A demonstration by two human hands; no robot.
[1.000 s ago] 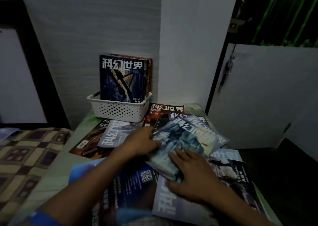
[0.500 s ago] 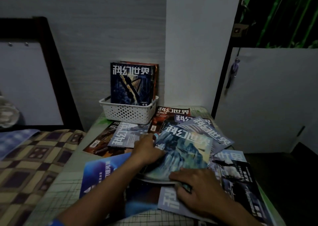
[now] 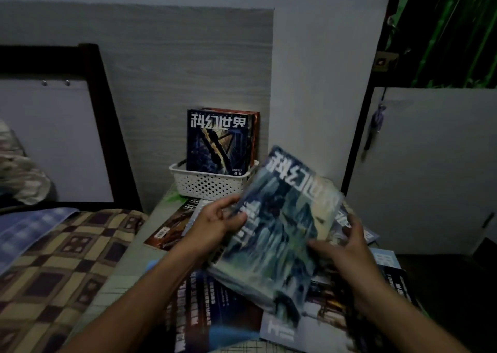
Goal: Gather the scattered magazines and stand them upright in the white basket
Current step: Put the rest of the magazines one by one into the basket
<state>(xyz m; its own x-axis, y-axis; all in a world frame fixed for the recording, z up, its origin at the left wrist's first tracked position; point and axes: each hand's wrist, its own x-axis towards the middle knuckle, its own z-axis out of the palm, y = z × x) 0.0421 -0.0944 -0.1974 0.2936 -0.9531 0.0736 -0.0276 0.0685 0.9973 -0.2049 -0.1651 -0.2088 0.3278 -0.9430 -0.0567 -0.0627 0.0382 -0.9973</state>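
Note:
A teal-covered magazine point(image 3: 279, 229) is lifted off the pile and tilted, held between both hands. My left hand point(image 3: 215, 223) grips its left edge. My right hand point(image 3: 347, 248) holds its right edge with fingers spread along the cover. Behind them the white basket point(image 3: 209, 184) stands against the wall, with a dark blue magazine point(image 3: 217, 143) upright in it and a red one behind that. Several more magazines point(image 3: 215, 309) lie scattered flat on the small table under my hands.
A bed with a checkered brown blanket point(image 3: 61, 266) borders the table on the left, with a dark headboard frame point(image 3: 107, 121) behind. A white panel point(image 3: 430, 170) leans at the right beside a dark doorway. The wall closes the table's back edge.
Both hands have raised the teal magazine off the pile and tilted it up toward the basket. The camera view has pulled back and risen.

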